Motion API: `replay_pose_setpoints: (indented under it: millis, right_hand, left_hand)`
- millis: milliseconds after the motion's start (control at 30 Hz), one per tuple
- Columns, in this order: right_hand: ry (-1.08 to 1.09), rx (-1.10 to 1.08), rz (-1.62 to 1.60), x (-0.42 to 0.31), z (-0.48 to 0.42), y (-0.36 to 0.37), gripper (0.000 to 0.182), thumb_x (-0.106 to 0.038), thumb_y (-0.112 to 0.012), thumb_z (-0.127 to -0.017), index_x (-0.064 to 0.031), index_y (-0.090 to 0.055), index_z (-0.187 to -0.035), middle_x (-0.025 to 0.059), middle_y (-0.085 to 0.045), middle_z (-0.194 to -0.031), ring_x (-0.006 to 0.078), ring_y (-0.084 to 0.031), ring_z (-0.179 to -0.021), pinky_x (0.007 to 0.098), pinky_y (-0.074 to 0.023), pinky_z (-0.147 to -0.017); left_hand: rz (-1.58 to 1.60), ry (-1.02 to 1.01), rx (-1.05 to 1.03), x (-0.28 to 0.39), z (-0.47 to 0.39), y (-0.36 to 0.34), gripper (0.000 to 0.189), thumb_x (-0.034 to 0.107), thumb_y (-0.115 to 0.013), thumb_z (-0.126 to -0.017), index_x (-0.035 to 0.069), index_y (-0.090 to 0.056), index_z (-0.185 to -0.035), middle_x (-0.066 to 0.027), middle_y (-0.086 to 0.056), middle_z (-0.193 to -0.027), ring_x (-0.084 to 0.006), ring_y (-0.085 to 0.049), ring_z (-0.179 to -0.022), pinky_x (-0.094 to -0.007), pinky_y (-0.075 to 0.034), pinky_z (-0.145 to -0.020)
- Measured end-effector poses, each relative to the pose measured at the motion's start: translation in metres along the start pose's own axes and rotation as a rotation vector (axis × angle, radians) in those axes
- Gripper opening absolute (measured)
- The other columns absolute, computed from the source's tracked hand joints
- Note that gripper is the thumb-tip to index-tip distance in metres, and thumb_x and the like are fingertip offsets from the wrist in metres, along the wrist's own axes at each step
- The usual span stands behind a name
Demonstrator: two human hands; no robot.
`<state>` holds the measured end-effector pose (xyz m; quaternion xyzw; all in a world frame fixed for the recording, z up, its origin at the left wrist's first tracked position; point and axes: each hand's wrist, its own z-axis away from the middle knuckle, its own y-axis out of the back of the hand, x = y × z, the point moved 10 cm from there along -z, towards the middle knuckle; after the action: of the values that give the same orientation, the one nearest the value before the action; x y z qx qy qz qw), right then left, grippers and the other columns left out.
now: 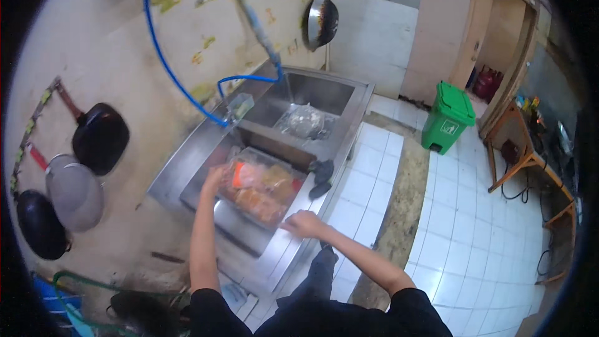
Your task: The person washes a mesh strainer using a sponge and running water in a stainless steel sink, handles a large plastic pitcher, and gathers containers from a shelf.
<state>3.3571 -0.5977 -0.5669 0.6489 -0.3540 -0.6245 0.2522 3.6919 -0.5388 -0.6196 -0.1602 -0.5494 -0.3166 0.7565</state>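
Over the near basin [238, 229] of a double stainless steel sink is a clear plastic container [266, 215]. It holds several bagged items, mostly orange and tan, one with a bright orange patch; their contents are blurred. My left hand [215, 180] grips the container's left edge. The opposite near corner is in my right hand [303, 224], close to the sink's front rim [299, 243]. In the far basin [323, 89], a thin stream of water falls beside a round, whitish translucent thing [306, 120], whose kind I cannot make out.
A dark cloth or glove [321, 179] lies on the sink rim. A blue hose [164, 63] loops above the sink. Pans [100, 138] and a strainer [75, 192] hang left; a wok [322, 21] hangs behind. A green bin [448, 117] stands on the tiled floor.
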Motion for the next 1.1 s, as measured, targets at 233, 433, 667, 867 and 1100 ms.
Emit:
replay_pose_setpoints:
  millis: [233,433,667,867,1100]
  right_hand:
    - [-0.098,-0.165,-0.197,0.161,-0.071,0.118,0.021,-0.028,-0.049,-0.089,-0.0105,-0.057,-0.096,0.0161,-0.061,-0.076,0.0330,-0.061,-0.071,0.0417,-0.0474,-0.066]
    - [0.267,0.119,-0.481,0.190,-0.238,0.146,0.033,-0.028,-0.055,-0.086,-0.0058,-0.050,-0.110,0.0188,-0.057,-0.102,0.0324,-0.057,-0.094,0.0380,-0.0450,-0.080]
    - [0.174,-0.272,-1.371,0.074,-0.459,0.047,0.054,-0.040,-0.069,-0.075,0.0021,-0.053,-0.104,0.0095,-0.061,-0.079,0.0244,-0.059,-0.069,0.0370,-0.0472,-0.062]
    - [0.344,-0.887,-1.113,0.074,-0.437,0.029,0.037,-0.037,-0.056,-0.087,-0.0004,-0.057,-0.086,0.0078,-0.058,-0.070,0.0221,-0.057,-0.065,0.0357,-0.0439,-0.059]
    - [0.643,-0.598,-0.624,0.244,-0.485,0.185,0.040,-0.042,-0.043,-0.091,-0.0034,-0.044,-0.101,0.0238,-0.056,-0.072,0.0408,-0.058,-0.072,0.0479,-0.0425,-0.063]
  left_hand:
    - [0.615,-0.238,0.373,0.000,-0.207,-0.025,0.021,0.021,-0.053,-0.084,0.005,-0.061,-0.094,-0.0089,-0.061,-0.084,-0.0193,-0.059,-0.071,-0.0281,-0.049,-0.058]
    - [0.802,-0.418,0.298,0.023,-0.229,-0.108,0.030,0.031,-0.041,-0.090,0.011,-0.052,-0.071,0.0012,-0.041,-0.057,-0.0143,-0.043,-0.051,-0.0244,-0.037,-0.048]
    - [0.297,-0.047,0.567,0.000,-0.166,-0.162,0.030,0.034,-0.046,-0.089,0.009,-0.052,-0.074,-0.0012,-0.045,-0.065,-0.0150,-0.046,-0.061,-0.0284,-0.039,-0.055]
    - [-0.181,0.204,0.490,0.000,-0.235,-0.234,0.031,0.036,-0.050,-0.089,0.007,-0.051,-0.077,-0.0033,-0.049,-0.072,-0.0156,-0.047,-0.069,-0.0319,-0.041,-0.062]
    - [-1.007,-0.073,0.066,0.002,-0.426,-0.347,0.022,0.025,-0.047,-0.089,0.007,-0.060,-0.094,-0.0093,-0.060,-0.096,-0.0260,-0.054,-0.095,-0.0434,-0.040,-0.088]
